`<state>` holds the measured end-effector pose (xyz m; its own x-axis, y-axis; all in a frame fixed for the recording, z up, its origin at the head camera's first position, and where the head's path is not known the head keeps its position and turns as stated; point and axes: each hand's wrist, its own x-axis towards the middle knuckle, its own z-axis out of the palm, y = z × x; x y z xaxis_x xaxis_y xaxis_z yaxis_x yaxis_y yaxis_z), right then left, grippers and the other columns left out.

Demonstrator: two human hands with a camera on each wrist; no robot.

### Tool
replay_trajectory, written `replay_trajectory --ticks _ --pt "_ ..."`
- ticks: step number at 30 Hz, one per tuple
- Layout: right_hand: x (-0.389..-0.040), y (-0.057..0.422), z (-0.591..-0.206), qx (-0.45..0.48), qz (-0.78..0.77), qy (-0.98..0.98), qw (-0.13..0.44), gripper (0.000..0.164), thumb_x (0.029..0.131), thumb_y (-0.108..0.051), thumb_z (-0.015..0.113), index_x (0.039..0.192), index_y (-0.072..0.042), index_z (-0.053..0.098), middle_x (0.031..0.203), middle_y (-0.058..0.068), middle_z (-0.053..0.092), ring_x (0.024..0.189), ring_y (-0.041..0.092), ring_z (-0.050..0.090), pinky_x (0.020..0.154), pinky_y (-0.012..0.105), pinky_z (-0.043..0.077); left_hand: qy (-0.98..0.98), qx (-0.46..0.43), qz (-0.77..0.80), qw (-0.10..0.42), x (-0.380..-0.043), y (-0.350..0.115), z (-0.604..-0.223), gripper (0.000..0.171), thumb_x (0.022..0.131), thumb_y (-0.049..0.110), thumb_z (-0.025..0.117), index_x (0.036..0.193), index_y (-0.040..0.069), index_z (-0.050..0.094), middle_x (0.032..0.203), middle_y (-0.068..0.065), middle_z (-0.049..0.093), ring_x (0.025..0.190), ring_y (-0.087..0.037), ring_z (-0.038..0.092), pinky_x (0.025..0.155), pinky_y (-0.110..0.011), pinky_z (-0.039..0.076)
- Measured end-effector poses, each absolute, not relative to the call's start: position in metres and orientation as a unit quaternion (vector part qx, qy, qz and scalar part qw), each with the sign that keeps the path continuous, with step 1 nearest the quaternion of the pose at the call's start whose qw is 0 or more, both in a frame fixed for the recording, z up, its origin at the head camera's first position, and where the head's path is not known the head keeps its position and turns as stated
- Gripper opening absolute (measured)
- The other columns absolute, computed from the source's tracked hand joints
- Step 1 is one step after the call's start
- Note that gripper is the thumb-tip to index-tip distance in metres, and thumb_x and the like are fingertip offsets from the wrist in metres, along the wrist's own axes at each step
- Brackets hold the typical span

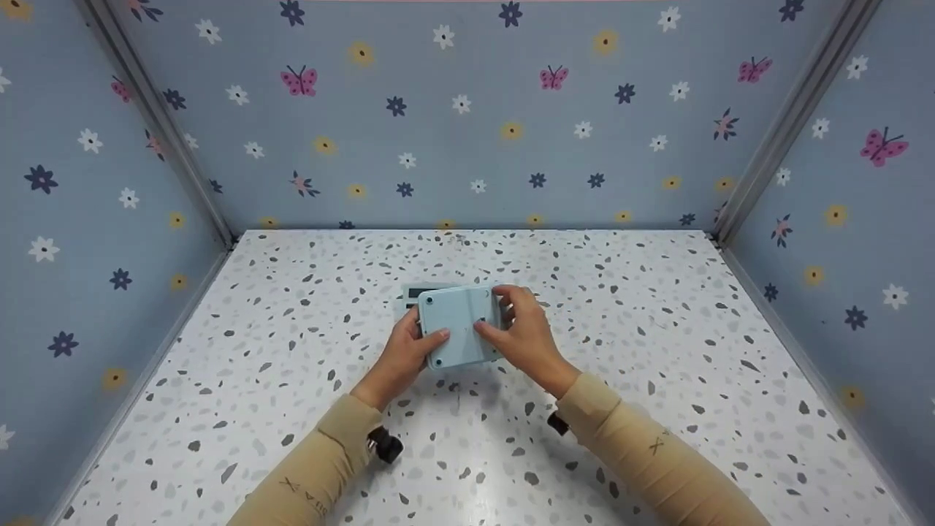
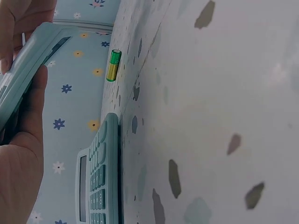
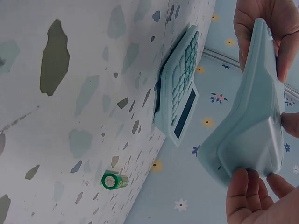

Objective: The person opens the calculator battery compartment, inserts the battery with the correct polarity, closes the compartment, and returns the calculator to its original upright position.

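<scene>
A light blue calculator point(image 1: 456, 310) is held off the table with its back facing up. Small dark round spots show near its corners. My left hand point(image 1: 402, 354) grips its left side, thumb on the back and fingers underneath. On the right side my right hand point(image 1: 532, 336) holds it, thumb against the back and fingertips at the far right edge. Beyond it a second light blue calculator point(image 2: 105, 182) rests on the table, keys up, mostly covered in the head view. A green and yellow battery point(image 3: 114, 180) lies near that one in both wrist views.
The white speckled table point(image 1: 292, 424) has blue flowered panels point(image 1: 467, 109) at its back and both sides. Grey metal posts point(image 1: 157, 124) stand at the back corners. Black wrist devices point(image 1: 386, 444) are worn at the sleeves.
</scene>
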<state>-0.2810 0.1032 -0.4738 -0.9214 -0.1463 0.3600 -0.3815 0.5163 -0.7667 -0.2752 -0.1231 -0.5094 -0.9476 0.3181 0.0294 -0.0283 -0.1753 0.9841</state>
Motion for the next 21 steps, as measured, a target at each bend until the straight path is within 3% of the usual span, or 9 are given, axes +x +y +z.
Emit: replay_trajectory --ticks 11,21 --pt "-0.2827 0.1030 -0.4706 0.138 0.478 -0.860 0.112 0.051 0.090 -0.008 0.085 0.134 0.000 0.061 0.113 0.016 0.063 0.094 0.026 0.065 0.080 0.042 0.063 0.639 0.111 0.752 0.114 -0.2734 -0.1219 -0.5074 0.065 0.109 0.010 0.063 0.167 0.014 0.034 0.165 -0.016 0.052 0.143 -0.027 0.059 0.113 -0.040 0.058" --pt "-0.2831 0.1048 -0.4707 0.145 0.478 -0.859 0.114 0.047 0.088 -0.005 0.080 0.132 0.000 0.065 0.109 0.014 0.067 0.093 0.025 0.064 0.077 0.037 0.059 0.642 0.116 0.750 0.106 -0.2739 -0.1222 -0.5102 0.063 0.109 0.009 0.064 0.165 0.012 0.035 0.162 -0.018 0.053 0.139 -0.025 0.061 0.111 -0.039 0.059"
